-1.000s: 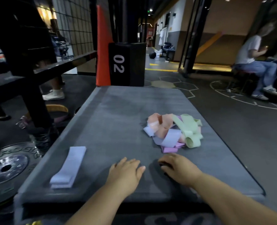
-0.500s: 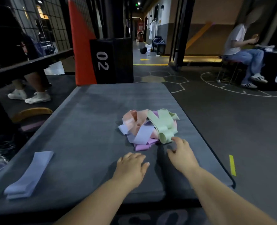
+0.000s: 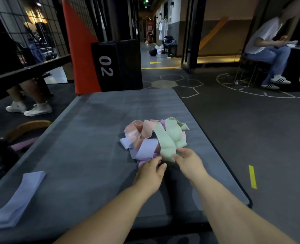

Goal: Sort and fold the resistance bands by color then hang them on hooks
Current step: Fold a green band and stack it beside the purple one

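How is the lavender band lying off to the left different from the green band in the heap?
The lavender band lies folded flat in a neat strip; the green band is loose, looped and twisted. The lavender band sits alone near the mat's left edge, untouched; the green band is tangled with pink and purple bands, and the right hand touches its end. Both rest on the grey mat.

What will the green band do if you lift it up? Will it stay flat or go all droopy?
Probably droopy: the green band already bends and loops over the pile, so it looks soft, not stiff. It is thin, so likely light. It is tangled with the pink and purple ones, so it may drag them along. The right hand touches its end.
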Motion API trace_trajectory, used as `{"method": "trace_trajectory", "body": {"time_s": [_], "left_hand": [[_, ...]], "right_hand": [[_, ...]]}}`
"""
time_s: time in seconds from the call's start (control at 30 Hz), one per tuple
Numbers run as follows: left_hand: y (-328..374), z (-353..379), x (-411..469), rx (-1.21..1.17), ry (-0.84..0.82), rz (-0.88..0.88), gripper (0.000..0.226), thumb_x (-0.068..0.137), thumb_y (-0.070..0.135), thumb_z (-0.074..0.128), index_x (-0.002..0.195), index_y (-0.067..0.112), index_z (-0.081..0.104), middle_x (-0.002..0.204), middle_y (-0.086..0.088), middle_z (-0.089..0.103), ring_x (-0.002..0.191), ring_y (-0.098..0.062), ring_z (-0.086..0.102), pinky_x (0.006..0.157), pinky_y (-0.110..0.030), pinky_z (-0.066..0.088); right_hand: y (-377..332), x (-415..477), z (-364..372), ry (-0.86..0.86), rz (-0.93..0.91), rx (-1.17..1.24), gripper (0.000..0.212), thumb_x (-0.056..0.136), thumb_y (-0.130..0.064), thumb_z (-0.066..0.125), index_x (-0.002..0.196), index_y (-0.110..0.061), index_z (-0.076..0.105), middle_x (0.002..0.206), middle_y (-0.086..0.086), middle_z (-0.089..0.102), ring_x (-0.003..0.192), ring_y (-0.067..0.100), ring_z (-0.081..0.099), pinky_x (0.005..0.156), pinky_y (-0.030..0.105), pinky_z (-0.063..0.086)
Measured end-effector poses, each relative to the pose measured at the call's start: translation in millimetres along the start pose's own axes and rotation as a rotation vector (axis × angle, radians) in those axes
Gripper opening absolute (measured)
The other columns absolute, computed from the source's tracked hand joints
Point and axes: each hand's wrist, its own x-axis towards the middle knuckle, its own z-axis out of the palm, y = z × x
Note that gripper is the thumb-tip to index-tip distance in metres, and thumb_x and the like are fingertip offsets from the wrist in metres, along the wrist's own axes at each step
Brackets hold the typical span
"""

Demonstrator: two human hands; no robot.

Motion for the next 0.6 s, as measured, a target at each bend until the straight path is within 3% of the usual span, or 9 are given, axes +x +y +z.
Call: {"method": "trace_trajectory", "body": {"time_s": [0.07, 0.13, 0.23, 0.3, 0.37, 0.43, 0.5, 0.6], "left_hand": [[0, 2, 0, -0.054, 0.018, -0.02, 0.041, 0.097, 0.037, 0.048, 0.136, 0.021, 0.05, 0.133, 0.001, 0.056, 0.121, -0.019, 0.05, 0.103, -0.034, 0.041], [2, 3, -2, -0.114, 0.052, -0.058, 0.032, 0.096, 0.038, 0.049, 0.124, 0.023, 0.056, 0.12, -0.002, 0.06, 0.107, -0.019, 0.055, 0.089, -0.029, 0.046], [6, 1, -4, -0.177, 0.087, -0.112, 0.023, 0.096, 0.039, 0.048, 0.108, 0.022, 0.059, 0.109, -0.004, 0.061, 0.095, -0.019, 0.055, 0.07, -0.025, 0.039], [8, -1, -6, -0.269, 0.104, -0.16, 0.021, 0.095, 0.039, 0.051, 0.1, 0.022, 0.061, 0.106, -0.003, 0.063, 0.089, -0.015, 0.055, 0.064, -0.023, 0.037], [10, -3, -9, -0.361, 0.117, -0.204, 0.018, 0.093, 0.039, 0.056, 0.093, 0.022, 0.061, 0.102, -0.002, 0.064, 0.085, -0.013, 0.055, 0.064, -0.023, 0.04], [8, -6, -14, -0.45, 0.099, -0.25, 0.014, 0.09, 0.036, 0.059, 0.088, 0.022, 0.06, 0.1, -0.004, 0.065, 0.085, -0.015, 0.058, 0.075, -0.031, 0.05], [7, -11, -21, -0.552, 0.052, -0.284, 0.013, 0.089, 0.031, 0.059, 0.085, 0.019, 0.059, 0.099, -0.007, 0.066, 0.083, -0.019, 0.06, 0.084, -0.04, 0.052], [6, -18, -32, -0.586, 0.013, -0.269, 0.014, 0.09, 0.025, 0.057, 0.08, 0.016, 0.054, 0.091, -0.005, 0.062, 0.08, -0.018, 0.056, 0.074, -0.033, 0.051]], "right_hand": [[0, -2, -1, -0.002, 0.003, 0.003, 0.029, 0.091, -0.026, 0.061, 0.119, -0.018, 0.061, 0.118, 0.001, 0.064, 0.107, 0.019, 0.058, 0.086, 0.026, 0.042], [1, -6, -4, -0.01, 0.008, 0.004, 0.02, 0.088, -0.026, 0.065, 0.106, -0.02, 0.063, 0.105, -0.001, 0.067, 0.096, 0.018, 0.061, 0.079, 0.027, 0.045], [0, -11, -7, -0.061, 0.009, 0.062, 0.01, 0.082, -0.018, 0.068, 0.091, -0.019, 0.065, 0.081, -0.002, 0.068, 0.076, 0.016, 0.061, 0.075, 0.031, 0.05], [-1, -16, -10, -0.124, 0.004, 0.088, 0.006, 0.08, -0.011, 0.068, 0.083, -0.015, 0.066, 0.068, -0.002, 0.065, 0.063, 0.012, 0.057, 0.065, 0.025, 0.05], [-5, -23, -14, -0.215, -0.007, 0.083, 0.005, 0.081, -0.008, 0.069, 0.082, -0.011, 0.065, 0.065, 0.0, 0.063, 0.055, 0.008, 0.053, 0.053, 0.015, 0.044], [-7, -30, -17, -0.294, -0.009, 0.09, 0.007, 0.081, -0.008, 0.07, 0.082, -0.01, 0.064, 0.067, 0.002, 0.063, 0.055, 0.008, 0.052, 0.047, 0.012, 0.041], [-7, -34, -20, -0.31, 0.005, 0.121, 0.008, 0.082, -0.01, 0.07, 0.08, -0.011, 0.063, 0.066, 0.002, 0.062, 0.056, 0.009, 0.05, 0.047, 0.013, 0.04], [-7, -33, -21, -0.243, 0.065, 0.223, 0.012, 0.086, -0.022, 0.068, 0.089, -0.012, 0.063, 0.075, 0.001, 0.06, 0.065, 0.011, 0.052, 0.055, 0.019, 0.043]]}}
